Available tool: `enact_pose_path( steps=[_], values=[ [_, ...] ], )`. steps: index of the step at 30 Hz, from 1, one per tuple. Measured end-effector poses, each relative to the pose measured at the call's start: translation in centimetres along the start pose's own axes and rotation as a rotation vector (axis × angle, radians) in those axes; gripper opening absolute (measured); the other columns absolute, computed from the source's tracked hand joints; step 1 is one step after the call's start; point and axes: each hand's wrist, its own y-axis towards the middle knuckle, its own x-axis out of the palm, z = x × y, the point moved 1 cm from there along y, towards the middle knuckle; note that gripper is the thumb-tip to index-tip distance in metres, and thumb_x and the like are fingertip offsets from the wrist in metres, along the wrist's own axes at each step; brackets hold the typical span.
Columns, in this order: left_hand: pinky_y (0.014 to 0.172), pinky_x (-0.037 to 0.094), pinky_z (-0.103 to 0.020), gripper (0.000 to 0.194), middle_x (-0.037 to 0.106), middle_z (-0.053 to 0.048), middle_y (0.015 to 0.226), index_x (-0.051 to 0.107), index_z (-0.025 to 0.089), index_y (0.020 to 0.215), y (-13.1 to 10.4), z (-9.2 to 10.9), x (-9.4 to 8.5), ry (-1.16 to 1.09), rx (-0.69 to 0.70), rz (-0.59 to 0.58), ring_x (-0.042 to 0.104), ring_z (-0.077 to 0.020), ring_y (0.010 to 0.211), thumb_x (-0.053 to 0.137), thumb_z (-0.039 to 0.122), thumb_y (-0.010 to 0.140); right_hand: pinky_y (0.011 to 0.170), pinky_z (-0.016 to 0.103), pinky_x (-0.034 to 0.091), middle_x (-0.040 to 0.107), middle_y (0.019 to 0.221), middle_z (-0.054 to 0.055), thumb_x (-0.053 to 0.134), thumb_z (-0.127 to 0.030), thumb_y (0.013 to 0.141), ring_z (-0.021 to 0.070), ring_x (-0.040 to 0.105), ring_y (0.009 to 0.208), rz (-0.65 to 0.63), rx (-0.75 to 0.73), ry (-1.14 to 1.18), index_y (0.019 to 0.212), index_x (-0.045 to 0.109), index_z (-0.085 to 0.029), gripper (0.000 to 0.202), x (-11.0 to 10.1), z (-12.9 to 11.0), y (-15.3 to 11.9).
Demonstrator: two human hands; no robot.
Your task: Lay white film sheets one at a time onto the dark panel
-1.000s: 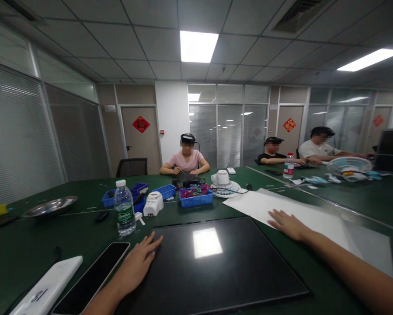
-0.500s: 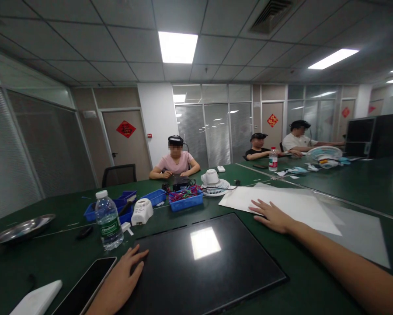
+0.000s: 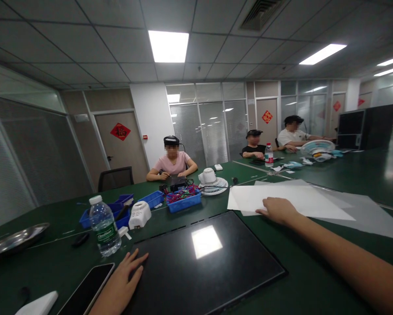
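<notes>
Flat before me lies a dark flat screen panel (image 3: 203,267), with a ceiling light mirrored in its glossy face. My left hand (image 3: 120,280) rests at its left edge, fingers spread and tips on the surface. Beyond the panel's right side, my right hand (image 3: 279,210) is on the near edge of a white paper sheet (image 3: 301,202), its fingers curled and closed at the edge; the fingertips are partly hidden. Another, greyer sheet (image 3: 376,221) lies partly under it. Beside my left hand is a phone (image 3: 88,288) with a dark screen.
A water bottle (image 3: 105,232) stands behind the phone. Farther back are a white fan housing (image 3: 140,215), a blue tray (image 3: 185,203) of wires and a small fan (image 3: 212,184). A metal dish (image 3: 17,240) sits at left. Several people sit across the table.
My right hand has gone from spread fingers to curled ones, and the paper sheets have shifted to the right. My left hand stays on the panel. The view has turned slightly right.
</notes>
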Motion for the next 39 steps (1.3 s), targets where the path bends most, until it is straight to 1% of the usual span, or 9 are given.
enact_pose_path(
  steps=[3,6,10,15,22,29,32,36,39],
  values=[
    [0.121,0.026,-0.054,0.054,0.043,-0.009,0.156,0.061,0.024,0.136,0.1,-0.2,0.3,0.003,-0.003,-0.008,0.028,-0.0312,0.148,0.04,0.045,0.091,0.11,0.055,0.033,0.047,0.148,0.022,0.038,-0.082,0.082,0.0403,0.042,0.137,-0.03,0.056,0.011,0.142,0.052,-0.015,0.091,0.6,1.0,0.1],
    [0.121,0.026,-0.055,0.053,0.043,-0.008,0.156,0.061,0.025,0.135,0.3,-0.5,0.6,-0.011,0.009,0.002,0.028,-0.0317,0.148,0.041,0.046,0.091,0.111,0.057,0.031,0.037,0.155,0.021,0.034,-0.082,0.086,0.0404,0.035,0.142,-0.07,0.162,0.017,0.149,0.042,-0.015,0.093,1.3,1.8,0.2],
    [0.121,0.025,-0.056,0.053,0.044,-0.009,0.156,0.061,0.024,0.135,0.2,-0.6,0.7,-0.03,0.013,0.023,0.029,-0.0319,0.147,0.041,0.046,0.091,0.104,0.055,0.042,0.051,0.142,0.016,0.043,-0.067,0.094,0.0306,0.052,0.127,-0.061,0.285,-0.022,0.14,0.049,-0.017,0.068,1.3,2.1,0.3],
    [0.122,0.024,-0.055,0.055,0.044,-0.011,0.156,0.06,0.021,0.136,0.2,-0.5,1.0,-0.023,0.007,0.011,0.026,-0.0323,0.148,0.04,0.045,0.091,0.095,0.049,0.05,0.062,0.123,0.009,0.057,-0.049,0.095,0.024,0.06,0.111,-0.038,0.245,-0.09,0.12,0.061,-0.017,0.041,0.0,0.3,-0.2],
    [0.122,0.024,-0.054,0.053,0.042,-0.014,0.156,0.062,0.018,0.133,0.2,-0.4,1.6,-0.025,-0.024,0.03,0.026,-0.0329,0.148,0.043,0.042,0.089,0.082,0.04,0.055,0.067,0.104,0.006,0.056,-0.044,0.097,0.0179,0.065,0.09,0.055,0.118,-0.13,0.114,0.062,-0.015,0.033,-3.8,-5.4,-1.7],
    [0.123,0.018,-0.054,0.063,0.035,-0.015,0.16,0.06,0.017,0.136,0.1,0.5,1.7,-0.12,-0.066,-0.001,0.016,-0.0326,0.15,0.041,0.055,0.09,0.074,0.033,0.05,0.075,0.088,0.011,0.032,-0.04,0.104,0.0231,0.072,0.081,0.016,-0.335,-0.003,0.096,0.07,-0.019,0.044,-6.5,-18.2,-7.5],
    [0.124,0.015,-0.052,0.068,0.029,-0.015,0.163,0.059,0.017,0.137,-0.1,1.3,1.6,-0.141,-0.085,-0.014,0.013,-0.0322,0.151,0.038,0.06,0.09,0.081,0.03,0.051,0.076,0.105,0.004,0.042,-0.053,0.1,0.0209,0.071,0.093,-0.054,-0.561,0.189,0.115,0.067,-0.027,0.039,-7.2,-22.0,-11.1],
    [0.123,0.016,-0.053,0.078,0.014,-0.017,0.167,0.051,0.017,0.144,-0.4,2.4,1.1,-0.15,-0.112,-0.031,0.014,-0.0336,0.152,0.037,0.068,0.087,0.106,0.035,0.042,0.059,0.141,0.007,0.042,-0.053,0.099,0.023,0.057,0.126,-0.005,-0.703,0.482,0.142,0.051,-0.025,0.051,-8.0,-22.6,-12.6],
    [0.123,0.018,-0.054,0.085,0.013,-0.018,0.167,0.046,0.016,0.147,-0.3,2.5,1.0,-0.125,-0.082,-0.042,0.014,-0.0356,0.152,0.048,0.068,0.081,0.102,0.044,0.045,0.067,0.128,0.012,0.04,-0.047,0.1,0.0292,0.061,0.118,0.076,-0.562,0.315,0.129,0.062,-0.021,0.045,-7.5,-20.9,-11.0]
  ],
)
